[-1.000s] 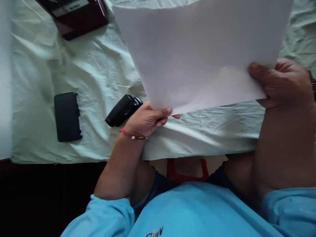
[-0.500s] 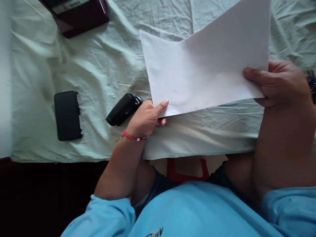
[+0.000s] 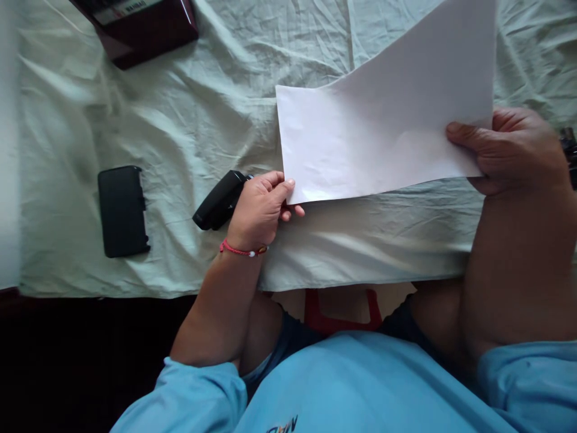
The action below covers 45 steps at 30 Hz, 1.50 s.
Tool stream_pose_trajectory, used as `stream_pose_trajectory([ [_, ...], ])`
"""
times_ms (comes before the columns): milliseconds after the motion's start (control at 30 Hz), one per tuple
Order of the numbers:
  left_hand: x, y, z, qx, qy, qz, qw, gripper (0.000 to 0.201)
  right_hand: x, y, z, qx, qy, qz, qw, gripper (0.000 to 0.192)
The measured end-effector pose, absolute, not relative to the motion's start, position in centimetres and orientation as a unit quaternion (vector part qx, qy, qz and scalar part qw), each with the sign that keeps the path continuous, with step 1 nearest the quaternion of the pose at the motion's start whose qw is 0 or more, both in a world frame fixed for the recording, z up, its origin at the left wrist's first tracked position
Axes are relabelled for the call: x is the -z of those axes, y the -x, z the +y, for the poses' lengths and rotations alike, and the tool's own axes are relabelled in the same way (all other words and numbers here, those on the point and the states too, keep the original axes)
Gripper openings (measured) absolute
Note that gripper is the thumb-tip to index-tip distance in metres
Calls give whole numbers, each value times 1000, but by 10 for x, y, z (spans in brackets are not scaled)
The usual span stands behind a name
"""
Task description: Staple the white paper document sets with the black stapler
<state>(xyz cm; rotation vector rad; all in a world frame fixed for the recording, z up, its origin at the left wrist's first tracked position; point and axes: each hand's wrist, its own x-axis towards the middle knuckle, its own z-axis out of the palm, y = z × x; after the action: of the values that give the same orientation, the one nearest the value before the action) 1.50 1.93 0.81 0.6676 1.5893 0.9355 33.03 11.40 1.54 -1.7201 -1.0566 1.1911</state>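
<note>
A white sheet of paper (image 3: 383, 126) is held up over the cloth-covered table, its right part raised and its surface curved. My left hand (image 3: 261, 204) pinches the near left corner between thumb and fingers. Its other fingertips show just below the paper's edge. My right hand (image 3: 514, 150) grips the right edge, thumb on top and fingers hidden behind. Partly covered by my left hand, a glossy black device (image 3: 219, 201) lies on the cloth; I cannot tell its exact kind.
A black phone-like case (image 3: 123, 211) lies at the left. A dark maroon box (image 3: 153, 33) with a pale label stands at the far left. At the right edge, a dark object (image 3: 568, 147) is partly cut off. Pale green cloth (image 3: 193, 114) covers the table, wrinkled throughout.
My left hand has shifted slightly up and left, now nearer the paper's corner. The paper's left edge has moved right and its far left corner has come lower. My right hand is nearly still.
</note>
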Motion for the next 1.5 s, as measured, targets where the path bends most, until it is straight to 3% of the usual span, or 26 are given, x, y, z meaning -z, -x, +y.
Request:
stream_pose_trajectory([
  [467,-2,-12,17,-380,-350,670,533,35,-21,-331,112,-436,712,-428,346,16],
  [933,-4,-9,17,-384,-306,662,567,10,-17,-333,114,-442,692,-428,377,14],
  [1367,-6,-12,16,-359,-361,667,544,37,-25,-330,112,-443,706,-407,375,12],
  [1500,-1,-10,16,-389,-336,673,532,21,-31,-327,111,-452,699,-387,397,15],
])
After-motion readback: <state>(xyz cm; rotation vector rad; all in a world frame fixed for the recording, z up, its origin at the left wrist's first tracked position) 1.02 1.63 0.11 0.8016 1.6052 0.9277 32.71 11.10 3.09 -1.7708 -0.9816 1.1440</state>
